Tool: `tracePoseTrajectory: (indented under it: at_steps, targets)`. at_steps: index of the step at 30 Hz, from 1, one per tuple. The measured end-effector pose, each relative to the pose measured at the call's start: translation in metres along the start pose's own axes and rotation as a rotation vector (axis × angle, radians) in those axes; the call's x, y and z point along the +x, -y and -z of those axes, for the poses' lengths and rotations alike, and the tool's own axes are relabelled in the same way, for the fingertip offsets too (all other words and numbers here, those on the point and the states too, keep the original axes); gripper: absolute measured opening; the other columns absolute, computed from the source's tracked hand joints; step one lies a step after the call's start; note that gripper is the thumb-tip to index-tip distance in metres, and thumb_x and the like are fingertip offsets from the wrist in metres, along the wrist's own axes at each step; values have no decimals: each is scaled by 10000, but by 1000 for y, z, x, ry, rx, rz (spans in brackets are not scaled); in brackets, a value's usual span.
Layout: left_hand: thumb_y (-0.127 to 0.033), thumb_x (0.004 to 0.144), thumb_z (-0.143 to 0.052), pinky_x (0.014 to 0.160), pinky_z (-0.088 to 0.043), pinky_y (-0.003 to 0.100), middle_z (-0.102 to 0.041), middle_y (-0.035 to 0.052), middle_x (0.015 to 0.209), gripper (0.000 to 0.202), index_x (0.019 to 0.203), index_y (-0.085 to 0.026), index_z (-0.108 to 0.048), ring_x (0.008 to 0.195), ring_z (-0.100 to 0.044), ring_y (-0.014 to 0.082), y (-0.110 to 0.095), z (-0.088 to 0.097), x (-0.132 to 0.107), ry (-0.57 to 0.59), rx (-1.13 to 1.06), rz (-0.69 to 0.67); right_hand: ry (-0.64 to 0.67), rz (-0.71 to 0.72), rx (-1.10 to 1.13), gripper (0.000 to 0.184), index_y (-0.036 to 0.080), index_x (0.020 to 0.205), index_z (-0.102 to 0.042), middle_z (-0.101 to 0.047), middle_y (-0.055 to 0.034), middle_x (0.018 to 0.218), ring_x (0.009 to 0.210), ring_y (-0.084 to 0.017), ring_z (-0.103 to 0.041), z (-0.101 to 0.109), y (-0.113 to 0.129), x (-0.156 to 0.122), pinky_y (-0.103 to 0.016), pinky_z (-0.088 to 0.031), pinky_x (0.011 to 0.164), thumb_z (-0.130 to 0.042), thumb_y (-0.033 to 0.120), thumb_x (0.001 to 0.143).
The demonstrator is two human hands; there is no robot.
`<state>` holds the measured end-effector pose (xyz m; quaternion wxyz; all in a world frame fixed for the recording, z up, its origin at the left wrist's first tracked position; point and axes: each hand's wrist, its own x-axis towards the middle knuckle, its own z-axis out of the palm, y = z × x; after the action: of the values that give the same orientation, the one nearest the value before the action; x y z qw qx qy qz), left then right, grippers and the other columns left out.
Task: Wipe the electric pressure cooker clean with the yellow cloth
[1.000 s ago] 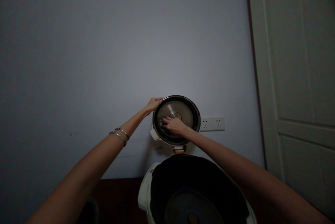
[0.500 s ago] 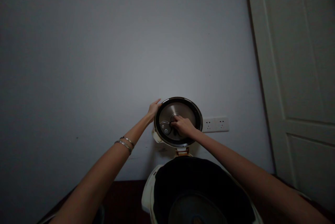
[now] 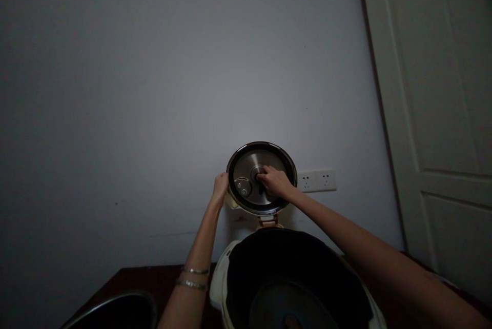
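Observation:
A pressure cooker's lid (image 3: 246,161) stands raised on its hinge, its metal inner face towards me. My right hand (image 3: 277,182) reaches across that face, its fingers closed at the small knob in the centre. At the lid's left edge, my left hand (image 3: 220,185) is closed on the rim, with its fingers partly hidden behind it. Two silver bangles circle my left forearm. Below the lid sits the cooker body (image 3: 220,279), uncovered, with a dark interior and a pale outer rim and side handle.
A dark round-rimmed pot (image 3: 115,311) stands at lower left on the dark red table (image 3: 134,278). Behind the lid is a pale wall with a socket panel (image 3: 317,181). A panelled door (image 3: 430,114) stands at right.
My left hand has moved down along the lid's left edge and its fingers have closed. My right hand has shifted slightly right, fingers still at the lid's centre.

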<state>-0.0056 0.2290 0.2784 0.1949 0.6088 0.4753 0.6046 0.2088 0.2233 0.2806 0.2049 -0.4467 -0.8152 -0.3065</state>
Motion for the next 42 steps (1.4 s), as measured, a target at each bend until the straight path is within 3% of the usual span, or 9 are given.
tracePoseTrajectory:
  at_steps: [3, 7, 10, 15, 20, 23, 27, 35, 42]
  targets:
    - [-341, 811, -457, 647, -453, 271, -663, 90, 971, 419, 1175, -164, -566, 780, -611, 172, 19, 5, -24, -53, -41, 105, -7, 6, -8, 277, 237, 1068, -617, -530, -117, 1133, 996, -244, -513, 0, -1, 1, -291, -453, 687, -393, 241, 905]
    - [-385, 738, -618, 631, -472, 279, -660, 39, 874, 622, 1322, -260, -445, 656, -599, 125, 35, 8, -39, 11, -287, 281, -16, 20, -19, 264, 224, 1022, -633, -552, -115, 1081, 970, -245, -524, -1, -3, 2, -295, -451, 679, -402, 221, 894]
    - [-391, 693, -686, 615, -487, 282, -639, 17, 781, 734, 1354, -231, -407, 607, -574, 109, 40, 8, -40, 32, -377, 236, -17, 35, -13, 254, 224, 1010, -638, -553, -106, 1074, 964, -238, -528, 1, -3, 3, -290, -450, 679, -413, 225, 892]
    - [-430, 672, -706, 572, -487, 247, -614, -5, 713, 741, 1333, -220, -444, 608, -561, 108, 44, 3, -40, -2, -353, 161, -22, 95, 45, 284, 244, 1076, -621, -511, -99, 1179, 1042, -225, -503, 0, 8, 2, -276, -452, 708, -386, 260, 917]
    - [-460, 702, -672, 610, -494, 243, -674, 52, 906, 708, 1335, -236, -446, 742, -616, 152, 47, -5, -45, 1, -447, 110, -59, 155, 54, 358, 220, 1270, -465, -480, -122, 1234, 1086, -224, -469, -10, 18, 4, -274, -469, 704, -397, 275, 924]
    - [-455, 719, -659, 694, -507, 268, -650, 91, 1115, 663, 1317, -238, -474, 918, -627, 200, 51, -10, -45, -29, -471, 73, -44, 135, 13, 297, 202, 1179, -524, -516, -134, 1153, 1107, -252, -432, -13, 18, 4, -282, -476, 691, -379, 274, 930]
    - [-439, 724, -662, 761, -507, 290, -634, 98, 1163, 626, 1292, -230, -503, 1039, -598, 227, 59, -14, -42, -66, -482, 33, -44, 95, -7, 275, 193, 1114, -549, -520, -145, 1128, 1090, -260, -431, -14, 17, 5, -273, -472, 662, -351, 250, 931]
    - [-450, 711, -671, 784, -497, 278, -642, 93, 1123, 595, 1235, -205, -534, 1042, -593, 224, 75, -26, -48, -230, -503, 27, -46, 96, -13, 259, 171, 1069, -552, -531, -134, 1094, 961, -229, -525, -14, 19, 11, -269, -447, 648, -348, 224, 919]
    - [-411, 686, -699, 784, -501, 292, -628, 100, 1150, 514, 1135, -217, -540, 970, -628, 198, 90, -32, -60, -213, -759, 56, -43, 99, -26, 261, 169, 1084, -549, -515, -144, 1140, 1001, -235, -506, -14, 19, 9, -267, -449, 660, -355, 219, 917]
